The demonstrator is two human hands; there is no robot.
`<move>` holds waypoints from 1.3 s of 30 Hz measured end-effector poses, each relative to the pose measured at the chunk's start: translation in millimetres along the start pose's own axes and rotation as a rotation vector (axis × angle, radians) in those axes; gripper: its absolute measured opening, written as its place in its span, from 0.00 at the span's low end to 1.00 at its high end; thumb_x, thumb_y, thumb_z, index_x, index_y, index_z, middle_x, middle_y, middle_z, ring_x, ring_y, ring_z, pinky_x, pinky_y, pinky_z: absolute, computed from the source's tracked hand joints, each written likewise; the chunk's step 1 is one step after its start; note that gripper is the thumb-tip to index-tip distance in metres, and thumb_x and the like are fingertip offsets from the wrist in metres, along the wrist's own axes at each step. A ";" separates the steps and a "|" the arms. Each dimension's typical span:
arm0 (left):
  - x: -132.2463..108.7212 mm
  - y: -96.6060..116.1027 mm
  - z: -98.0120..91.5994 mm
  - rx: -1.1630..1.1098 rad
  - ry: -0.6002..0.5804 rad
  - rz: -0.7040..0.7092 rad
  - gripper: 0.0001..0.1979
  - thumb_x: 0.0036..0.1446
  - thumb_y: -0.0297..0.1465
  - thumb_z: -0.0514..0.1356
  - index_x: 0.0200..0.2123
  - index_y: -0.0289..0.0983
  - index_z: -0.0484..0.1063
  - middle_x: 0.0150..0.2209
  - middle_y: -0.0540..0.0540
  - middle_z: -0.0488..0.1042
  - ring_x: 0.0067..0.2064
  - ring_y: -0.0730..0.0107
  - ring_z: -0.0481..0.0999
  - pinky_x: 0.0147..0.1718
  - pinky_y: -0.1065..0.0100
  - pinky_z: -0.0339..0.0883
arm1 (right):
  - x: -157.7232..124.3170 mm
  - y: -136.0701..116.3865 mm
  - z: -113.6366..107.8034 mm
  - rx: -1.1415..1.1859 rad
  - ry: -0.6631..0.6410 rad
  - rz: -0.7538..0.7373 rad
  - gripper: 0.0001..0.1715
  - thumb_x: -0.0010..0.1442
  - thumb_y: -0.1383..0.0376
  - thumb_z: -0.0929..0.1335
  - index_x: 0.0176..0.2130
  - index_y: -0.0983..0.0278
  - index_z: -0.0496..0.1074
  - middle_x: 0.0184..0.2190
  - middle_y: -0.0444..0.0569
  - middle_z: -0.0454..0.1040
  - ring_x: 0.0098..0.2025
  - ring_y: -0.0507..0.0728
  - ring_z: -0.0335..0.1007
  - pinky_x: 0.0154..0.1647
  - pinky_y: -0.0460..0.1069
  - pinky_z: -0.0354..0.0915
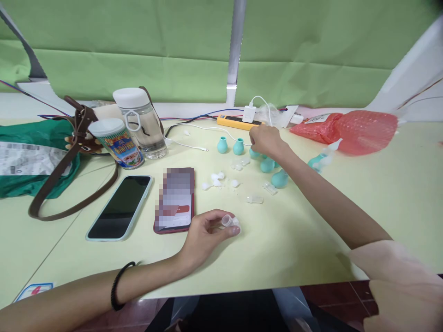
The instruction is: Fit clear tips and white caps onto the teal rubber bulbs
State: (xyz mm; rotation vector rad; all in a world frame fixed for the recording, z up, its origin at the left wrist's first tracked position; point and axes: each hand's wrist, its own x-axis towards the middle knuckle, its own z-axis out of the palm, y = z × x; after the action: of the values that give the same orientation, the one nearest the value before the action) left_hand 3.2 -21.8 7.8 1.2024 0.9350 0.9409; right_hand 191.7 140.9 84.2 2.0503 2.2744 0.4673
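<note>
My left hand (207, 233) rests on the pale green table (294, 240) and pinches a small clear plastic cap (226, 222) between thumb and fingers. My right hand (265, 139) reaches far across the table, fingers curled down over a teal rubber bulb (255, 154) in a group of several teal bulbs (267, 165). Two more teal bulbs (222, 145) stand upright just left of that hand. Small white and clear plastic pieces (217, 180) lie scattered between my hands.
A black phone (120, 207) and a red phone (175, 199) lie at the left. Behind them stand a clear bottle (141, 123), a printed cup (117, 143), a brown strap (65, 170) and a green bag (31, 157). A yellow power strip (235, 121) and a red bag (356, 131) sit at the back.
</note>
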 end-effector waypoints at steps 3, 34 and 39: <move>-0.6 1.6 -0.2 0.015 0.004 0.029 0.08 0.42 0.29 0.63 0.29 0.34 0.71 0.28 0.49 0.67 0.29 0.75 0.67 0.25 0.74 0.65 | -18.9 1.0 -20.8 0.097 0.210 -0.028 0.09 0.49 0.70 0.62 0.34 0.68 0.67 0.29 0.53 0.69 0.35 0.61 0.65 0.33 0.52 0.57; -7.6 4.9 1.3 0.016 0.018 0.117 0.08 0.48 0.31 0.59 0.34 0.35 0.68 0.27 0.50 0.67 0.24 0.77 0.66 0.23 0.74 0.65 | -172.4 -38.3 27.3 0.836 0.032 -0.479 0.06 0.51 0.69 0.61 0.34 0.64 0.60 0.26 0.45 0.66 0.28 0.51 0.63 0.27 0.46 0.58; -7.1 7.2 1.4 -0.003 -0.024 0.092 0.09 0.46 0.31 0.60 0.33 0.34 0.69 0.24 0.49 0.69 0.23 0.76 0.67 0.22 0.72 0.68 | -177.3 -39.4 30.7 0.617 0.090 -0.504 0.08 0.50 0.69 0.60 0.34 0.64 0.61 0.27 0.47 0.67 0.26 0.53 0.64 0.23 0.46 0.55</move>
State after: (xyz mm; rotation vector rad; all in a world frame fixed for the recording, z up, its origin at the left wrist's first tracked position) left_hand 1.6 -28.1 15.7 1.2599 0.8648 0.9985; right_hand 182.7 -29.8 15.4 1.5221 3.1345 -0.2047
